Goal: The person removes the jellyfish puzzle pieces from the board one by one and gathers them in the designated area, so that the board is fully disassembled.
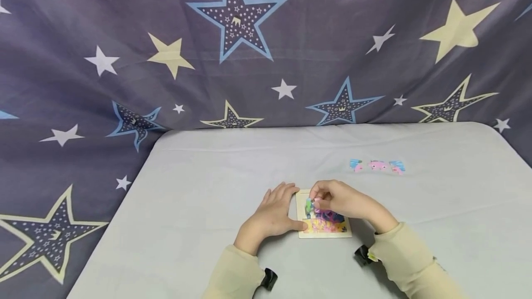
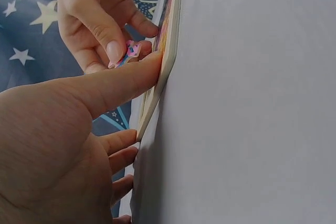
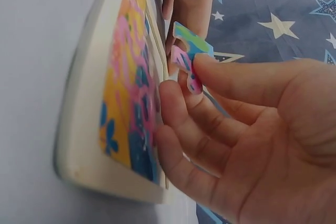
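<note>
A small jigsaw puzzle board (image 1: 328, 235) with a pale frame lies on the table, its lower part filled with yellow, pink and blue picture pieces. My left hand (image 1: 272, 213) is spread along its left side. Its thumb (image 2: 131, 80) presses on the lower left of the board, while the other fingertips reach its edge and the tabletop. Over the board, my right hand (image 1: 342, 200) pinches a puzzle piece (image 3: 195, 41), green, blue and pink, between thumb and fingers. In the right wrist view the piece stands tilted off the board's face.
Beyond the board to the right lie several loose puzzle pieces in a row: a blue and pink one (image 1: 355, 165), pink ones with eyes (image 1: 378, 165), and another blue and pink one (image 1: 397, 166). A star-patterned curtain (image 1: 257, 77) hangs behind the grey-white table (image 1: 187, 188).
</note>
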Demonstrator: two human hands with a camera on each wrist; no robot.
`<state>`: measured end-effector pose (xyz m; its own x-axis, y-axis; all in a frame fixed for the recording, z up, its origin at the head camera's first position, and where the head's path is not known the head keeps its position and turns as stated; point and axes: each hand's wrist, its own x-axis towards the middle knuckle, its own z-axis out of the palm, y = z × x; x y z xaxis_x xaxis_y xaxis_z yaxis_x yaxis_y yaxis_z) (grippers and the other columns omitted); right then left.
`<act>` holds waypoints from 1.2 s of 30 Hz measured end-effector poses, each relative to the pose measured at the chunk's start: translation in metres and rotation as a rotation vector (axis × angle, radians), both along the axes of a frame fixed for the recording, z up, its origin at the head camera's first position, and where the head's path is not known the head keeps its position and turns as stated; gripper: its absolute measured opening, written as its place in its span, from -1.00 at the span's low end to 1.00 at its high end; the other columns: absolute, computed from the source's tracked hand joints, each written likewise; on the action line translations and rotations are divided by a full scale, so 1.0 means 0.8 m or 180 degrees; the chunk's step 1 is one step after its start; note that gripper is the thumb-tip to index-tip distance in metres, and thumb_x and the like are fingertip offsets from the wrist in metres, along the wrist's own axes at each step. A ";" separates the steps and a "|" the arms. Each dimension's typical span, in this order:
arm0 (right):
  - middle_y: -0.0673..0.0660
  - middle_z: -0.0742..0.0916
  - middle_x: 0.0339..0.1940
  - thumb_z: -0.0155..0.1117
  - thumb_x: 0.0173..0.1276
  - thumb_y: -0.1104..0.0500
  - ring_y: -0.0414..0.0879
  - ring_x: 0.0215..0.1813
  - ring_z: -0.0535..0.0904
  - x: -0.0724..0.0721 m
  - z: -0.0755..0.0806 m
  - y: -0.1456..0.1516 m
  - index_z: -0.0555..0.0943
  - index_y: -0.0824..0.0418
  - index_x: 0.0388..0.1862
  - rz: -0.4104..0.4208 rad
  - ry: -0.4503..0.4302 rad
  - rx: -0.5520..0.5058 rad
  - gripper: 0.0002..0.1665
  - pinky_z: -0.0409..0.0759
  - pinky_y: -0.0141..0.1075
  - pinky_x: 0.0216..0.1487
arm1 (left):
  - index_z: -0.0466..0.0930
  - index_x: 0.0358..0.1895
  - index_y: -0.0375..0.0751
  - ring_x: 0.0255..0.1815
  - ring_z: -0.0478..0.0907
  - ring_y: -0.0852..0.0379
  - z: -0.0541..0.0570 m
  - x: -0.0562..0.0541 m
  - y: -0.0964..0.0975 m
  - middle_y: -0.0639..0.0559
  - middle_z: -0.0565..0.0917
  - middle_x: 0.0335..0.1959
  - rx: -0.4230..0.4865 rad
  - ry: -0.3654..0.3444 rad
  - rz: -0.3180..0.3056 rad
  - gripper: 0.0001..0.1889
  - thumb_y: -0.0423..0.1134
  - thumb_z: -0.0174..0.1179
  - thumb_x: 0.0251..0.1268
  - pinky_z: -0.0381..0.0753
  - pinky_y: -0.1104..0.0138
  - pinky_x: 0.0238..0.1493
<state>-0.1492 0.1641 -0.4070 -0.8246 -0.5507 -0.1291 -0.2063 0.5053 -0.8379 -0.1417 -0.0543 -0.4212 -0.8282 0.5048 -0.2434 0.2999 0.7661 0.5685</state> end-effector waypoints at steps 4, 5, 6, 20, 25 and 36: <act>0.05 0.64 -0.38 0.17 0.35 0.45 -0.12 -0.32 0.51 -0.002 0.001 0.005 0.59 0.28 -0.20 -0.0017 0.0046 -0.0014 -0.86 0.56 -0.34 -0.26 | 0.18 0.48 -0.17 0.60 -0.11 -0.07 -0.002 -0.001 0.000 -0.08 0.14 0.56 -0.0002 -0.0013 0.0011 -0.08 0.04 0.44 0.10 -0.22 -0.04 0.56; 0.05 0.65 -0.37 0.17 0.36 0.45 -0.13 -0.31 0.52 -0.002 0.001 0.006 0.60 0.27 -0.20 -0.0025 0.0064 -0.0010 -0.86 0.56 -0.34 -0.25 | 0.18 0.49 -0.16 0.60 -0.12 -0.07 -0.003 -0.001 0.000 -0.08 0.13 0.56 -0.0003 -0.0007 0.0011 -0.09 0.04 0.43 0.11 -0.23 -0.04 0.56; 0.05 0.65 -0.36 0.17 0.36 0.45 -0.13 -0.30 0.52 -0.003 0.002 0.008 0.60 0.27 -0.20 -0.0033 0.0083 -0.0005 -0.86 0.56 -0.34 -0.25 | 0.18 0.49 -0.16 0.60 -0.12 -0.06 -0.004 -0.002 0.001 -0.07 0.13 0.56 -0.0009 -0.0001 0.0009 -0.09 0.04 0.43 0.11 -0.24 -0.03 0.56; 0.10 0.66 -0.32 0.17 0.43 0.35 -0.07 -0.29 0.56 -0.011 0.005 0.036 0.61 0.27 -0.19 -0.0441 0.0118 0.0087 -0.93 0.57 -0.25 -0.26 | 0.18 0.48 -0.18 0.60 -0.10 -0.05 0.003 0.001 -0.001 -0.07 0.14 0.55 0.0000 0.0010 -0.0039 -0.10 0.05 0.43 0.12 -0.19 -0.01 0.56; 0.08 0.66 -0.33 0.20 0.38 0.37 -0.08 -0.31 0.50 -0.017 0.004 0.052 0.63 0.27 -0.18 -0.0586 0.0296 0.0197 -0.90 0.53 -0.32 -0.32 | 0.19 0.48 -0.18 0.59 -0.09 -0.06 0.002 0.001 -0.001 -0.08 0.15 0.55 0.0003 0.0011 -0.0031 -0.10 0.04 0.42 0.13 -0.19 -0.02 0.56; 0.10 0.67 -0.31 0.26 0.37 0.33 -0.07 -0.28 0.55 -0.023 0.007 0.083 0.64 0.30 -0.07 -0.0903 0.0381 0.0236 -0.82 0.53 -0.27 -0.25 | 0.19 0.46 -0.21 0.59 -0.09 -0.10 0.000 0.000 -0.001 -0.12 0.16 0.54 0.0037 0.0062 -0.0045 -0.11 0.02 0.42 0.13 -0.21 -0.05 0.55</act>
<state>-0.1674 0.2304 -0.4014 -0.9558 -0.2893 -0.0529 -0.1434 0.6156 -0.7749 -0.1414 -0.0552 -0.4211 -0.8254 0.5193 -0.2214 0.3217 0.7550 0.5714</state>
